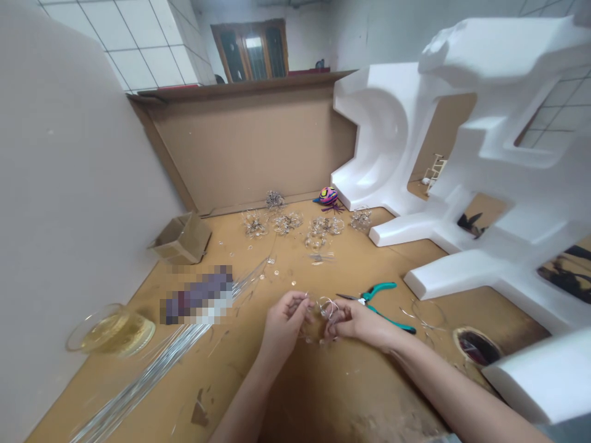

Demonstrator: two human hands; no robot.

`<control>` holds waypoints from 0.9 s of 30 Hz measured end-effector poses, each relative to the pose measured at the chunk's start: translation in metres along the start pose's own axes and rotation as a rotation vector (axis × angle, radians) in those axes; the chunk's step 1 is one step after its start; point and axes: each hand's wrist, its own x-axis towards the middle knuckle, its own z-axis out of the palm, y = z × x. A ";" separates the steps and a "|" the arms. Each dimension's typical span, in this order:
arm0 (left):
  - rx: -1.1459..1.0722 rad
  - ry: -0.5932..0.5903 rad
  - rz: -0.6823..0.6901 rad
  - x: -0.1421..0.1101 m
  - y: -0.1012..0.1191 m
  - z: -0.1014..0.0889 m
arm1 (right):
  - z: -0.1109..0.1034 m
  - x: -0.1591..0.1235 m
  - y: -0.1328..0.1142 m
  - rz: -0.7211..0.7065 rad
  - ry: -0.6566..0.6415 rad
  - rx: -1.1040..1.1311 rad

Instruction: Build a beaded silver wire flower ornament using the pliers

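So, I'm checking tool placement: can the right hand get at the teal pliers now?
Probably yes: the teal pliers lie beside the right hand, nothing covering them, though it holds looped wire.

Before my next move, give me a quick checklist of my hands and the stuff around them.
1. Silvery, looped thin-wire piece secured by the right hand: ok, the fingers are closed on it.
2. Left hand gripping that piece too: cannot tell; its fingertips are close, but contact is blurred.
3. Metal pliers with teal handles nearby: ok, lying just beyond the right hand, held by neither.
4. Long, straight silvery wires nearby: ok, lying on the left.
5. Small, pale round pieces gathered together: not ok, scattered on the brown tabletop.
6. Clear round cup of yellowish liquid away from both hands: ok, at far left.
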 end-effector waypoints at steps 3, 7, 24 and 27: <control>-0.015 0.011 0.012 0.001 -0.001 -0.002 | -0.003 -0.002 -0.002 -0.032 0.054 0.020; 0.045 -0.015 0.067 0.000 -0.004 -0.003 | -0.004 -0.003 -0.001 -0.077 0.094 0.049; 0.222 -0.161 0.224 -0.007 -0.006 0.000 | -0.003 0.005 0.006 -0.149 0.277 -0.175; 0.214 -0.154 0.203 -0.007 -0.004 0.001 | -0.005 0.002 0.003 -0.103 0.227 -0.087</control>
